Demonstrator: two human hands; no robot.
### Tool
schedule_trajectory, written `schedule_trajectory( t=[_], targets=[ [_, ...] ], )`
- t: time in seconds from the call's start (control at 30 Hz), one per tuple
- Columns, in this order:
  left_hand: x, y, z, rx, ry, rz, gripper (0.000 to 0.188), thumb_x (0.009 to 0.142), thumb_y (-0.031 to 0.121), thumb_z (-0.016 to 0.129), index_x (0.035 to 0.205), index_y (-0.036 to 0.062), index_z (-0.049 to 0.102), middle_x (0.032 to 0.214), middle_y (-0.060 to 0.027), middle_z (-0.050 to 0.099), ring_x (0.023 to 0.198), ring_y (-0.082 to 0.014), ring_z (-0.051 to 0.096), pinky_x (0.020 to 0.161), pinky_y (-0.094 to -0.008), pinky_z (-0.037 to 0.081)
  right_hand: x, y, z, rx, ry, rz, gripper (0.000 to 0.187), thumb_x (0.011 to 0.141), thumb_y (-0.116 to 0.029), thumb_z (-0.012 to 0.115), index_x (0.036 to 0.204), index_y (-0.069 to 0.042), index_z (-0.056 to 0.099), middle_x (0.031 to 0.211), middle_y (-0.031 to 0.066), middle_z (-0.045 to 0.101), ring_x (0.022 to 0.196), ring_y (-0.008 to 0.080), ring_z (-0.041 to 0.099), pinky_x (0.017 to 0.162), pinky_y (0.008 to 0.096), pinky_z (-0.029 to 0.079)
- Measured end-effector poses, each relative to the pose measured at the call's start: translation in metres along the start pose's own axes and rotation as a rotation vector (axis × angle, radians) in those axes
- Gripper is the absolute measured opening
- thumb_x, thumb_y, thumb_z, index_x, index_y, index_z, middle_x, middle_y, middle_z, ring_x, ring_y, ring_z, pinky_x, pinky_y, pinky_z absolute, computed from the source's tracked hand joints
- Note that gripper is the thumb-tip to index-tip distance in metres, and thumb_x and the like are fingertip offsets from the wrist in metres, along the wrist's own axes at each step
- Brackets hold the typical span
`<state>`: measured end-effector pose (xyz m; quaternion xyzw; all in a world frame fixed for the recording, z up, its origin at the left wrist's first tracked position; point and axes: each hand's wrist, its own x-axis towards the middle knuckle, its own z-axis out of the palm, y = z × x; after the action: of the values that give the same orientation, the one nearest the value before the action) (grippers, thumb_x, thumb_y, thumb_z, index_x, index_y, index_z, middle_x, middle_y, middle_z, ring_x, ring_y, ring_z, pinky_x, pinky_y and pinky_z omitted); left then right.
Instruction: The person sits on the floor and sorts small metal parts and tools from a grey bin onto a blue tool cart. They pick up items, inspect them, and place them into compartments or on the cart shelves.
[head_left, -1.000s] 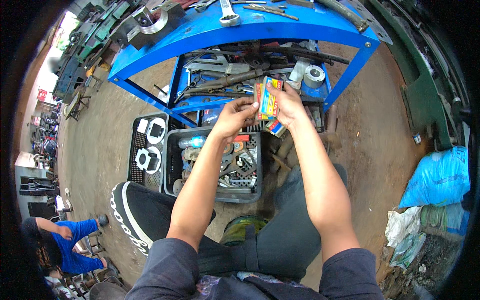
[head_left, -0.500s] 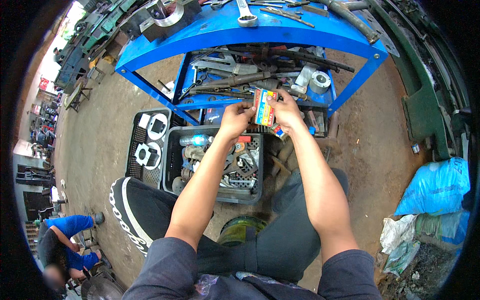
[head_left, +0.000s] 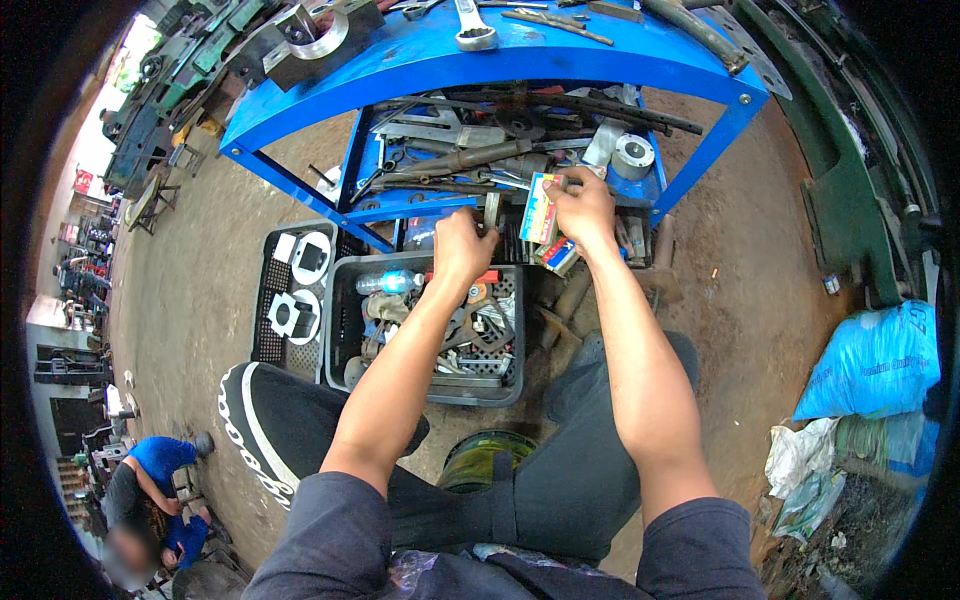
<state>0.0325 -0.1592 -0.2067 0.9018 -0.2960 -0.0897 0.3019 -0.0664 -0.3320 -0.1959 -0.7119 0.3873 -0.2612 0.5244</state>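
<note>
My right hand (head_left: 585, 208) is closed on a small cardboard box (head_left: 540, 212) coloured white, yellow, red and blue. Another small box (head_left: 558, 256), blue, yellow and red, sits just below it by the lower tray. To the left, my left hand (head_left: 463, 246) has its fingers curled round a thin, pale upright piece (head_left: 492, 210) whose kind I cannot make out. Both hands are in front of the blue cart's lower shelf, where a metal shaft (head_left: 470, 162) and other steel tools are heaped. Under my left forearm stands a black plastic crate (head_left: 340, 300) of metal parts.
The blue cart's top (head_left: 400, 62) bears a large wrench (head_left: 474, 32) and a metal block (head_left: 312, 45). A flatter black crate (head_left: 262, 330) with machined parts is at left. Blue sacks (head_left: 870, 360) lie at right. Another person (head_left: 150, 490) sits far left.
My hands have moved apart: the left went left and down, off the box. The right hand keeps the box and has tilted it. The other person has shifted.
</note>
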Motion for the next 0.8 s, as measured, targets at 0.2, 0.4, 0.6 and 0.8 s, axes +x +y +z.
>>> schedule_trajectory(
  t=[0.2, 0.4, 0.6, 0.8],
  targets=[
    [-0.014, 0.0, 0.004, 0.077, 0.069, 0.078, 0.035, 0.079, 0.022, 0.078, 0.099, -0.0045, 0.068, 0.087, -0.0242, 0.073, 0.082, -0.0382, 0.073, 0.079, -0.0448, 0.057, -0.001, -0.008, -0.006, 0.075, -0.078, 0.006, 0.037, 0.088, -0.015, 0.076, 0.119, 0.002, 0.064, 0.099, 0.02, 0.075, 0.086, 0.0205, 0.073, 0.076, 0.0327, 0.055],
    [-0.017, 0.006, 0.004, 0.082, 0.043, 0.063, 0.037, 0.076, 0.023, 0.078, 0.099, -0.0052, 0.069, 0.086, -0.0262, 0.072, 0.082, -0.041, 0.072, 0.079, -0.0467, 0.057, 0.003, -0.001, -0.003, 0.058, -0.035, -0.028, 0.033, 0.085, -0.021, 0.078, 0.111, -0.003, 0.068, 0.093, 0.0159, 0.076, 0.086, 0.0237, 0.074, 0.078, 0.0351, 0.055],
    [-0.014, 0.005, 0.002, 0.114, 0.03, -0.005, 0.038, 0.074, 0.021, 0.079, 0.099, -0.0058, 0.07, 0.086, -0.0282, 0.071, 0.085, -0.042, 0.071, 0.081, -0.0473, 0.057, 0.005, 0.001, -0.004, 0.076, -0.018, -0.035, 0.032, 0.082, -0.023, 0.08, 0.107, -0.006, 0.069, 0.091, 0.0148, 0.077, 0.086, 0.0252, 0.075, 0.079, 0.0362, 0.056],
    [-0.008, 0.013, -0.004, 0.169, -0.026, 0.017, 0.036, 0.073, 0.02, 0.083, 0.089, -0.0088, 0.069, 0.09, -0.0335, 0.069, 0.091, -0.047, 0.07, 0.084, -0.0498, 0.057, 0.001, -0.007, -0.009, 0.057, -0.071, -0.022, 0.034, 0.086, -0.017, 0.077, 0.113, 0.0, 0.066, 0.095, 0.0183, 0.076, 0.084, 0.0214, 0.073, 0.074, 0.034, 0.055]
  ],
)
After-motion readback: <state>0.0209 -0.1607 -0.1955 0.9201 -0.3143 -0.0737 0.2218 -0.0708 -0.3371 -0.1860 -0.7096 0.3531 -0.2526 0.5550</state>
